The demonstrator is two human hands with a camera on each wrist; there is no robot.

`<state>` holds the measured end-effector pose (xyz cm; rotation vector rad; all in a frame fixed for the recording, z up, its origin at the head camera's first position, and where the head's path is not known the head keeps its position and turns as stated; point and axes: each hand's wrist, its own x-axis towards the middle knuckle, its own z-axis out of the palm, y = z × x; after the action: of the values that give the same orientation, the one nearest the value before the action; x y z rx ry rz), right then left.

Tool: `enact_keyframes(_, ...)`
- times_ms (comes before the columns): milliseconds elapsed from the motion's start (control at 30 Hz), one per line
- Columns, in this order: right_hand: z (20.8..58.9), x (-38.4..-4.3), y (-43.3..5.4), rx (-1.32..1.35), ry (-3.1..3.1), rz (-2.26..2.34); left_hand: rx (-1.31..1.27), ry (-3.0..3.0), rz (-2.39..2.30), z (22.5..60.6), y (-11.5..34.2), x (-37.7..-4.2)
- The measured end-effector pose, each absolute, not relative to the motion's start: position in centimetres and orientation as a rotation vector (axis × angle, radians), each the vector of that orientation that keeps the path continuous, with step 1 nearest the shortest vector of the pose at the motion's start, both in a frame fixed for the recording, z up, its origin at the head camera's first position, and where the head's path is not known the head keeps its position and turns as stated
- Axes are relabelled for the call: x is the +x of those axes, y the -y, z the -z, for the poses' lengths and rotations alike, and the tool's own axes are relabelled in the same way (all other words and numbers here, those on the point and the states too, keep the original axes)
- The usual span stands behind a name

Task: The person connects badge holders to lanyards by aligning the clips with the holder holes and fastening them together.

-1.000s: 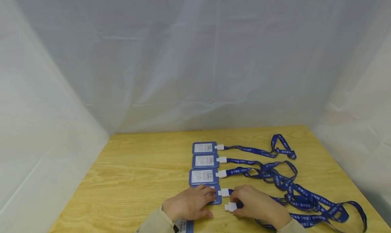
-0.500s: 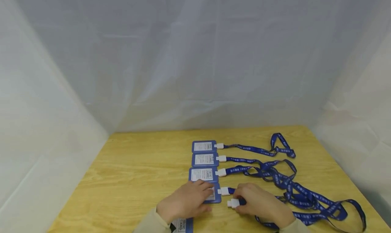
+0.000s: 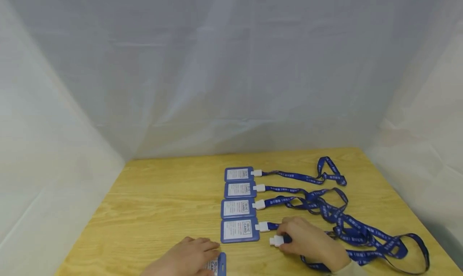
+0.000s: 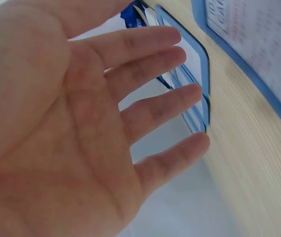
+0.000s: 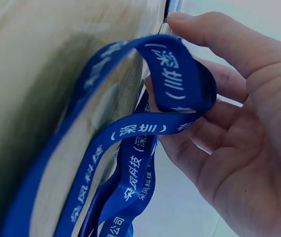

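Note:
In the head view my left hand point(image 3: 186, 256) is low at the front, reaching over a loose blue ID card holder point(image 3: 222, 264) and hiding much of it. Its fingers are spread and nearly straight in the left wrist view, with the card holder point(image 4: 259, 54) just beyond the fingertips. My right hand point(image 3: 307, 242) pinches the lanyard just behind its white plastic clip point(image 3: 277, 240), which points left toward the loose holder. A blue lanyard point(image 5: 135, 128) with white lettering loops beside the palm in the right wrist view.
Several blue card holders point(image 3: 239, 230) lie in a column on the wooden table point(image 3: 152, 203), each joined to a lanyard by a white clip point(image 3: 263, 226). Tangled blue lanyards point(image 3: 356, 231) spread over the right side. White sheeting point(image 3: 202, 87) encloses the back and sides.
My left hand has left the nearest holder of the column and moved down and left onto the loose holder. My right hand stays nearly in place with the clip.

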<state>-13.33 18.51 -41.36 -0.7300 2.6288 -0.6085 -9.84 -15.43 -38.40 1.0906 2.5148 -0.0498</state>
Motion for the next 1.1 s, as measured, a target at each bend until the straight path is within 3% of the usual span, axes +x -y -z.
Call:
enact_keyframes(200, 41.4, -13.4, -18.6, -0.742, -2.631, 0.604, 1.139, -2.482, 0.06, 39.1, 17.3, -8.9)
enact_keyframes(700, 41.7, -13.2, -18.8, -0.753, -2.608, 0.63, 1.407, -2.401, -0.076, 50.6, 20.9, -11.2)
enact_keyframes(900, 41.4, -13.2, -18.8, -0.757, -2.635, 0.595, 1.347, -2.391, -0.066, 51.4, 20.5, -11.8)
enact_keyframes(1100, 41.6, -13.0, -18.6, -0.762, -2.613, 0.604, 1.314, -2.427, -0.012, 49.7, 19.6, -10.7)
